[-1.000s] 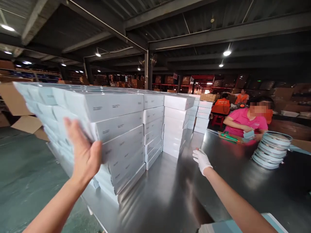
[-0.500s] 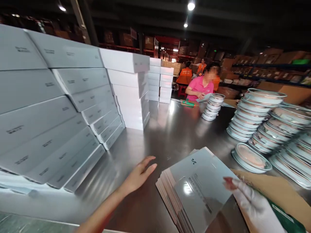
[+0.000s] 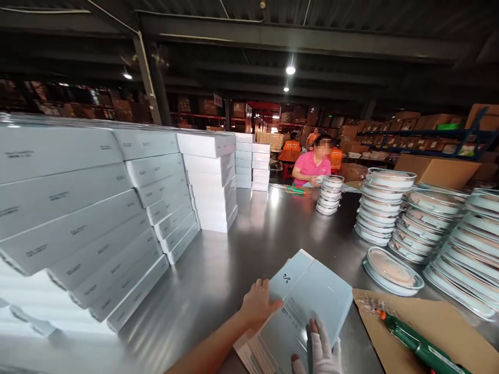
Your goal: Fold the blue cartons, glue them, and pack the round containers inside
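The bare left hand (image 3: 260,305) is reaching in from the near side, its forearm slanting up to the right; it is lying open at the left edge of the sheet stack (image 3: 312,291), the thumb stretching over the top sheet. The gloved right hand (image 3: 322,345) is resting open on the stack's near right part, fingers pointing away and slightly spreading. Half a second ago the left hand was hovering short of the stack and the right was at its right side; now both hands are meeting it, and the green tool (image 3: 419,340) on the cardboard (image 3: 448,324) is showing more fully. The stack is lying flat on the tabletop (image 3: 210,291), turned diagonally, one corner pointing away; its near part is partly hidden, leaving the long axis unclear.
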Demonstrator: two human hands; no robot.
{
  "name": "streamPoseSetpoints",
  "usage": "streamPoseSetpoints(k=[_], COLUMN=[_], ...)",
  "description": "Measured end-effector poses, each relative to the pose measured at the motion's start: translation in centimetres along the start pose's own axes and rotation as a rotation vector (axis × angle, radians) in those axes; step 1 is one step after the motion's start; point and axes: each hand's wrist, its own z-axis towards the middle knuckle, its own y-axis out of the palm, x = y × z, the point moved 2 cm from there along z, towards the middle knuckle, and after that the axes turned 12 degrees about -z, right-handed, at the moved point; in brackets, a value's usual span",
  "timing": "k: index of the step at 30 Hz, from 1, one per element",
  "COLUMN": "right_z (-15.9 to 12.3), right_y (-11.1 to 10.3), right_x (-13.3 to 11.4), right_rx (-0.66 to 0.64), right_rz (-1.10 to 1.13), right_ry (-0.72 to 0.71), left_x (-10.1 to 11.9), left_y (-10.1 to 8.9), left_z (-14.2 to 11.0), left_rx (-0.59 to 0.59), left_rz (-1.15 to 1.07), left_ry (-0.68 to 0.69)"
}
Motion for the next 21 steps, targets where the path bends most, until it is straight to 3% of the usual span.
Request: streamPoseSetpoints(k=[3, 7, 10, 13, 17, 21], right_z=[1.6, 4.6, 7.1, 8.9, 9.2, 7.2], right_y=[-1.7, -5.1, -6.3, -6.0, -5.3, -5.4], right_x=[-3.6, -10.9, -16.1, -20.1, -22.9, -23.5], right_rx=[-0.191, -0.447, -0.485, -0.485, -0.500, -0.547], right_rz=[0.048, 0.139, 0.192, 0.230, 0.268, 0.317], right_ry=[-0.080, -0.185, -0.275, -0.332, -0.364, -0.390], left_x=[-4.0, -9.8, -13.8, -17.1, -20.1, -22.1], left_y=[-1.7, -5.5, -8.6, -11.5, -13.2, -12.7], left_z=[-1.6, -3.6, -4.6, -5.0, -5.6, -7.4], left_rx=[0.090, 0.242, 0.359, 0.443, 0.487, 0.482], left_rz=[-0.008, -0.044, -0.060, -0.052, -0.035, -0.019], left_ry=[-0.108, -0.222, -0.274, -0.320, -0.344, -0.327])
